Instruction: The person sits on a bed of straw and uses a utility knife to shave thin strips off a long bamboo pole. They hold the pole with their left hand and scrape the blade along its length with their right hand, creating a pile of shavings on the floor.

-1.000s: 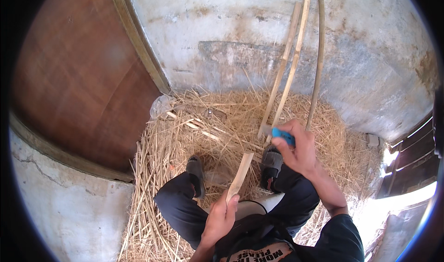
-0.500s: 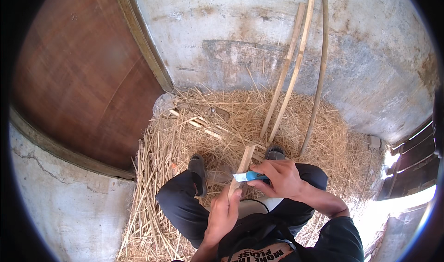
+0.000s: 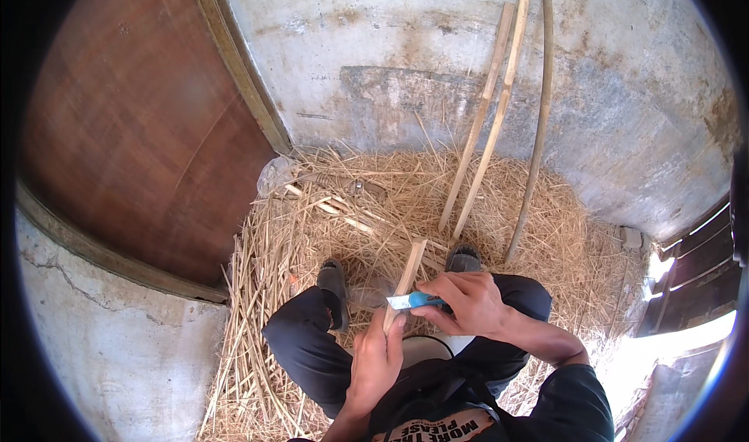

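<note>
- Across the back and toward the right, a pale plaster wall (image 3: pixel 632 91), stained with rust-brown marks and greyish patches.
- On the left, a wide reddish-brown panel (image 3: pixel 140 130), edged by a weathered wooden frame (image 3: pixel 234 60).
- Over the floor, a thick spread of dry straw (image 3: pixel 562 223), coarser and stalkier along the left side.
- Above the straw, dark trousers (image 3: pixel 308 344) on two bent, spread legs.
- Propped against the wall, lower ends down in the straw: a pale squared stick (image 3: pixel 484 102), a second pale stick (image 3: pixel 505 83) just beside it, and a darker, rounder stick (image 3: pixel 540 106) to their right.
- Near the panel's lower corner, crumpled clear plastic (image 3: pixel 275 175) on the straw.
- Beyond the hands, two dark shoes (image 3: pixel 334 290), well apart.
- Right hand (image 3: pixel 472 305): grip closed around the blue handle of a cutter knife (image 3: pixel 425 299).
- Left hand (image 3: pixel 376 362): grip closed around the near end of a short wood piece (image 3: pixel 409 266).
- Short wood piece between the knees, far end free, pointing away from the body and leaning slightly right.
- Cutter knife just right of the wood, pointing left.
- Smallest, the pale blade (image 3: pixel 399 301), laid across the wood just beyond the left grip; depth of any cut too small to tell.
</note>
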A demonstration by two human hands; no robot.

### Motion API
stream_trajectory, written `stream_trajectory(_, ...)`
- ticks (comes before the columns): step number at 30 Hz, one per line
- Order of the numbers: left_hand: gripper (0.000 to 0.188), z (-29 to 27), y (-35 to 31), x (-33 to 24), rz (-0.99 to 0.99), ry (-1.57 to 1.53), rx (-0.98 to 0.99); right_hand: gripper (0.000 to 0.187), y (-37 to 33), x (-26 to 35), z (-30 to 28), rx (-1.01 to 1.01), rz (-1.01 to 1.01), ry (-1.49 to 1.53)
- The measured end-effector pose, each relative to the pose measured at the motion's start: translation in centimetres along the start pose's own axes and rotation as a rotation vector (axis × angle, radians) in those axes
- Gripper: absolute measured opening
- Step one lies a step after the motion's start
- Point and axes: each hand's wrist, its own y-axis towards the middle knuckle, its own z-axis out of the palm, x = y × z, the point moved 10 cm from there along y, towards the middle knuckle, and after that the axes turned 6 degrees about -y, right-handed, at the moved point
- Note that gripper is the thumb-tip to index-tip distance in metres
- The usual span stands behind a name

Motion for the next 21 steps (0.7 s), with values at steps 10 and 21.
stream_trajectory(10, 0.023, 0.04, 0.19, -0.43, 0.034, 0.057, -0.019, 0.034, 0.16, -0.12, -0.35, -0.01, 0.037, 0.005)
stream_trajectory(21, 0.022, 0.13, 0.28, -0.59, 0.04, 0.08, -0.011, 0.033, 0.1, -0.62, -0.87, -0.046, 0.056, -0.026)
